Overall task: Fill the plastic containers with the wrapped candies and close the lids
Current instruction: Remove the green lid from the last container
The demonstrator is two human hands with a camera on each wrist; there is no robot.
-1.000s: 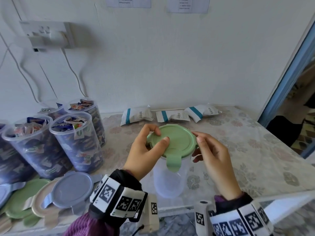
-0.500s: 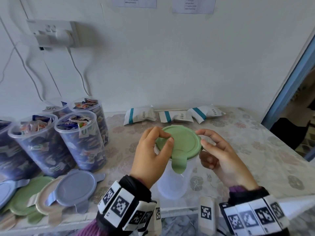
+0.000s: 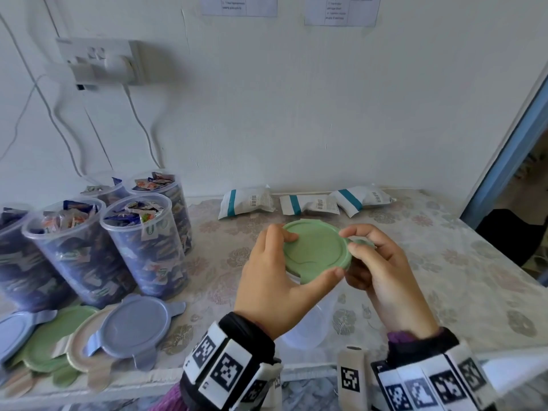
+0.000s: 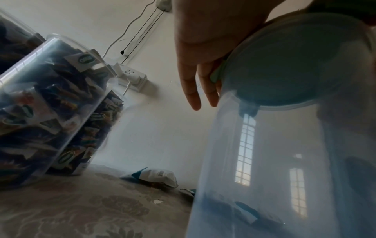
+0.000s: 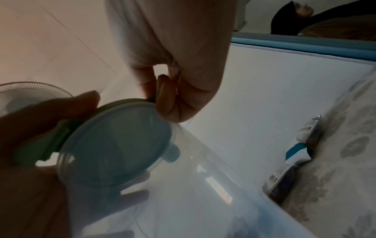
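Note:
A green lid (image 3: 318, 244) sits on a clear plastic container (image 3: 308, 324) that looks empty and stands near the table's front edge. My left hand (image 3: 312, 256) grips the lid's rim, thumb at the front and fingers at the far left. My right hand (image 3: 351, 240) pinches the small tab on the lid's right side. The right wrist view shows that pinch (image 5: 158, 91) above the lid (image 5: 114, 141). In the left wrist view the lid (image 4: 284, 64) shows through the container wall (image 4: 264, 161). Whether the lid is seated all round is hidden.
Several containers full of wrapped candies (image 3: 142, 241) stand at the left. Loose lids, blue (image 3: 133, 327) and green (image 3: 44, 342), lie stacked at the front left. Three white candy bags (image 3: 246, 200) lie by the back wall. A doorway opens at the right.
My left thumb slid from the lid's top to its front rim. My right hand's fingers closed from a loose touch into a pinch on the right tab.

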